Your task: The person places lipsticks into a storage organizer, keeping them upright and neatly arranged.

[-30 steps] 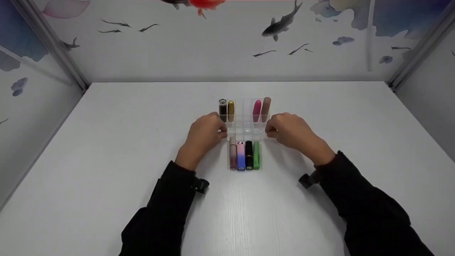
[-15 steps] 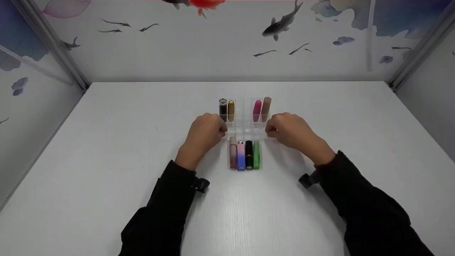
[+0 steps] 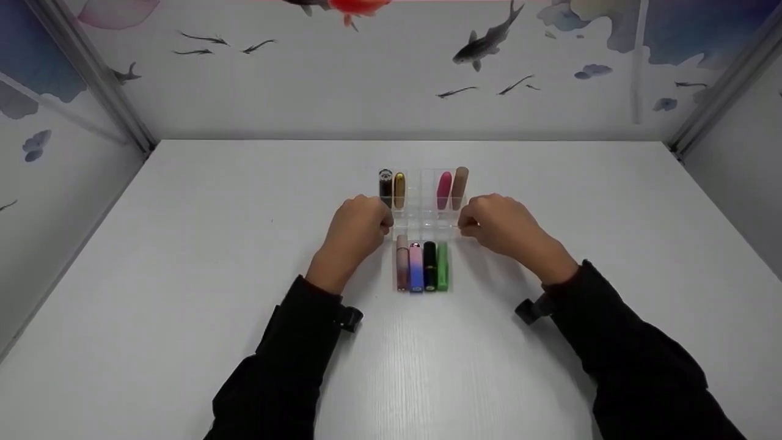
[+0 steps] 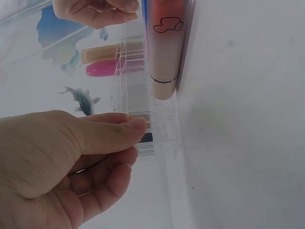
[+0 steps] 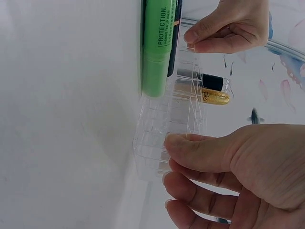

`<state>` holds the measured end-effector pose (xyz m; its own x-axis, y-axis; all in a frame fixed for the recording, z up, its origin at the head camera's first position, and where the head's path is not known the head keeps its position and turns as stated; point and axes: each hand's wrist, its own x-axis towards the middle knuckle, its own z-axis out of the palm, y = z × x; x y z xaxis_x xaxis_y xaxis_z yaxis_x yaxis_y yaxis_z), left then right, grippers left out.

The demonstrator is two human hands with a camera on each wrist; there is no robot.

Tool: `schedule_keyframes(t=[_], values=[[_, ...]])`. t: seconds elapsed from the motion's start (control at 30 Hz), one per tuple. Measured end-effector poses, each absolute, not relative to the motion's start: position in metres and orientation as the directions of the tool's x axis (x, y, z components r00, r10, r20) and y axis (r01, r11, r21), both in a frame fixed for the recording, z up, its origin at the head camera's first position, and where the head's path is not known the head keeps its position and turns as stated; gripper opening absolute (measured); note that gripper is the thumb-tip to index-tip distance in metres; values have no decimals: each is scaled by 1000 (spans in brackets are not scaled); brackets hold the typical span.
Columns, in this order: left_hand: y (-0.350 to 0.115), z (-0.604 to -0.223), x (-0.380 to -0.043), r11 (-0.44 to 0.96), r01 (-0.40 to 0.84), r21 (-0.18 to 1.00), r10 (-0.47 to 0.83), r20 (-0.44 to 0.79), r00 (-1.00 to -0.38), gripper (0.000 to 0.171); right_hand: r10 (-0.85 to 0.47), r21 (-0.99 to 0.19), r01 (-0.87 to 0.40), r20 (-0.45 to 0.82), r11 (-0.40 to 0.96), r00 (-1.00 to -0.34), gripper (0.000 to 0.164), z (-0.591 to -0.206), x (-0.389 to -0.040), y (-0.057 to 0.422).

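Observation:
A clear plastic lipstick organizer [image 3: 421,221] with small compartments stands mid-table. My left hand [image 3: 359,223] pinches its left edge between thumb and forefinger, and my right hand [image 3: 498,221] does the same at the right edge. In the organizer's back row are a black tube [image 3: 385,185], a gold tube [image 3: 399,189], a pink tube [image 3: 444,188] and a brown tube [image 3: 460,185]. Side by side at the front lie a mauve lip gloss tube [image 3: 402,269], a pink-and-blue tube [image 3: 416,269], a black lipstick [image 3: 430,269] and a green lip balm [image 5: 157,43].
The white table [image 3: 244,275] extends around the organizer on every side. A back panel [image 3: 366,91] with painted fish rises behind it, and side panels enclose left and right. Black sleeves with a small dark camera [image 3: 349,318] at each wrist reach in from the front.
The left fingers have drawn in slightly at the organizer's edge. The right hand, the organizer and the tubes keep their places; the head view has shifted a little.

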<state>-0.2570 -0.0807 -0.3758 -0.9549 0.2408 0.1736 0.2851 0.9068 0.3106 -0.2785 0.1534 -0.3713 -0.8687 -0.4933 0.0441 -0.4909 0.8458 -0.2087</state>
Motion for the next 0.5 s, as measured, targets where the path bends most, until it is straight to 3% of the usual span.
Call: schedule_keyframes(t=[0.27,0.5], values=[[-82,-375,-256,901,297,315,244,198,-950,15,-495,-195,-494,46,848,-868,11,-372,-280,152],[-81,-375,-256,901,270,338,234,144,-962,15,-491,-211,-486,29,848,-870,13,-372,-280,153]])
